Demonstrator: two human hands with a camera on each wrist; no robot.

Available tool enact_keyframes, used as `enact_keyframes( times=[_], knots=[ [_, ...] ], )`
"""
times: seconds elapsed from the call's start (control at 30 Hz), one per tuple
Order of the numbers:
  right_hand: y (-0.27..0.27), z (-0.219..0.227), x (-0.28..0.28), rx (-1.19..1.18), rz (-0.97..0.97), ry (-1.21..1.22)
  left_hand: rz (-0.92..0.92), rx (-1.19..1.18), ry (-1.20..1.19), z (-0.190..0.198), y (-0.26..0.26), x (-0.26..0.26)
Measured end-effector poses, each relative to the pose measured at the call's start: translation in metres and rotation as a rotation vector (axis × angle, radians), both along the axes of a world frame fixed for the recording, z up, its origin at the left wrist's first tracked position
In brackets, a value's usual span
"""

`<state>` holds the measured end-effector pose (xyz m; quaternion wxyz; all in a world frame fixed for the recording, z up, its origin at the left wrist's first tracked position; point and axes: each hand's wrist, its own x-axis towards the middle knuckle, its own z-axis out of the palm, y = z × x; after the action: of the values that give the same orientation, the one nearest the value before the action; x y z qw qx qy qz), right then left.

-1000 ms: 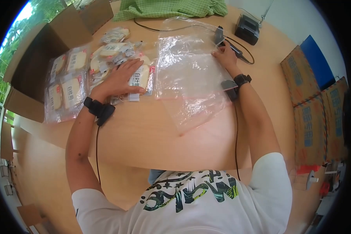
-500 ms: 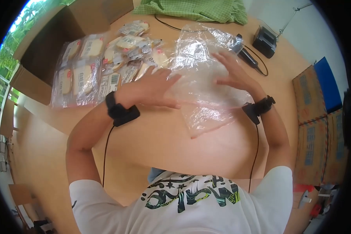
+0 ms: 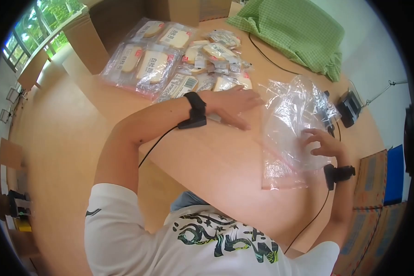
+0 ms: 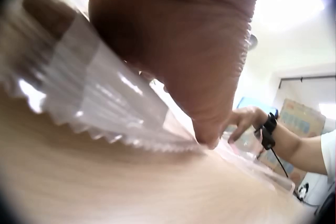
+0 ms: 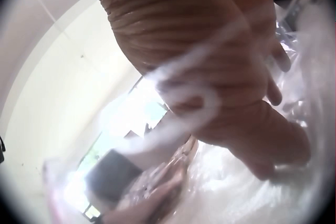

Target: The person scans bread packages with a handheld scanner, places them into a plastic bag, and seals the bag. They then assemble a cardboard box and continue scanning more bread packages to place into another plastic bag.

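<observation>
In the head view my left hand (image 3: 232,106) reaches across the front of the small packs of sliced bread (image 3: 227,83), fingers stretched toward the clear plastic bags. Its thumb points down near the tabletop in the left wrist view, beside a clear wrapper with a zigzag edge (image 4: 110,124). My right hand (image 3: 325,142) is over the clear plastic bags (image 3: 285,133), fingers loosely bent and spread. In the right wrist view its fingertips come down at the crinkled film (image 5: 226,182). The bags lie overlapped and rumpled, with a pinkish strip along their openings.
A larger clear bag of bread packs (image 3: 145,60) lies at the left before an open cardboard box (image 3: 124,18). A green checked cloth (image 3: 290,37) is at the back. A black device (image 3: 349,108) and a cable stand at the right; printed cartons (image 3: 370,179) are stacked beyond.
The head view has swung, shifting the scene rightward. My right hand has left the bags' far edge and come nearer. My left hand has moved off the bread packs toward the bags, which look more rumpled.
</observation>
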<state>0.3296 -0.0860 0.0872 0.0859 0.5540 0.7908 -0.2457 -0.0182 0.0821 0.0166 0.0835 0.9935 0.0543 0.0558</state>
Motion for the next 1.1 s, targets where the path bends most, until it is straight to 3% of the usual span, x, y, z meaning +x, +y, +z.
enact_keyframes(
  times=[0.1, 0.17, 0.2, 0.23, 0.3, 0.37, 0.43, 0.47, 0.53, 0.6, 0.67, 0.73, 0.83, 0.97, 1.07, 1.1],
  knots=[
    [0.011, 0.034, -0.030, -0.018, -0.102, -0.079, 0.204, -0.230, -0.363, 0.029, 0.014, -0.038],
    [0.020, 0.053, -0.053, 0.114, 0.063, 0.064, 0.559, -0.185, -0.653, 0.045, 0.045, -0.076],
    [0.029, 0.063, -0.068, 0.130, 0.120, 0.166, 0.701, -0.031, -0.772, 0.037, 0.082, -0.102],
    [0.036, 0.072, -0.083, 0.144, 0.177, 0.265, 0.833, 0.275, -0.699, 0.045, 0.112, -0.135],
    [0.045, 0.089, -0.116, 0.029, 0.148, 0.389, 1.262, 0.538, -0.585, 0.036, 0.155, -0.205],
    [0.053, 0.088, -0.136, -0.046, 0.199, 0.363, 1.646, 0.334, -0.351, 0.049, 0.143, -0.248],
    [0.060, 0.084, -0.158, -0.153, 0.264, 0.291, 1.627, 0.146, -0.445, 0.033, 0.164, -0.289],
    [0.064, 0.075, -0.166, -0.226, 0.221, 0.396, 1.615, 0.051, -0.489, 0.028, 0.172, -0.299],
    [0.071, 0.043, -0.183, -0.381, 0.131, 0.606, 1.592, 0.131, -0.463, 0.036, 0.163, -0.291],
    [0.079, 0.012, -0.220, -0.271, 0.127, 0.794, 1.603, 0.222, -0.461, 0.029, 0.160, -0.286],
    [0.078, -0.013, -0.268, 0.253, 0.402, 0.712, 1.641, 0.335, -0.487, 0.016, 0.164, -0.282],
    [0.081, -0.039, -0.309, 0.646, 0.639, 0.451, 1.699, 0.280, -0.419, 0.026, 0.149, -0.272],
    [0.088, -0.079, -0.333, 0.681, 0.699, 0.312, 1.706, 0.224, -0.328, 0.038, 0.137, -0.271],
    [0.114, -0.067, -0.309, 0.676, 0.505, 0.227, 1.660, 0.143, -0.305, 0.034, 0.147, -0.292],
    [0.136, -0.060, -0.292, 0.707, 0.377, 0.292, 1.592, -0.008, -0.494, 0.031, 0.141, -0.299],
    [0.142, -0.056, -0.295, 0.611, 0.294, 0.388, 1.527, -0.291, -0.598, 0.031, 0.138, -0.300]
  ],
)
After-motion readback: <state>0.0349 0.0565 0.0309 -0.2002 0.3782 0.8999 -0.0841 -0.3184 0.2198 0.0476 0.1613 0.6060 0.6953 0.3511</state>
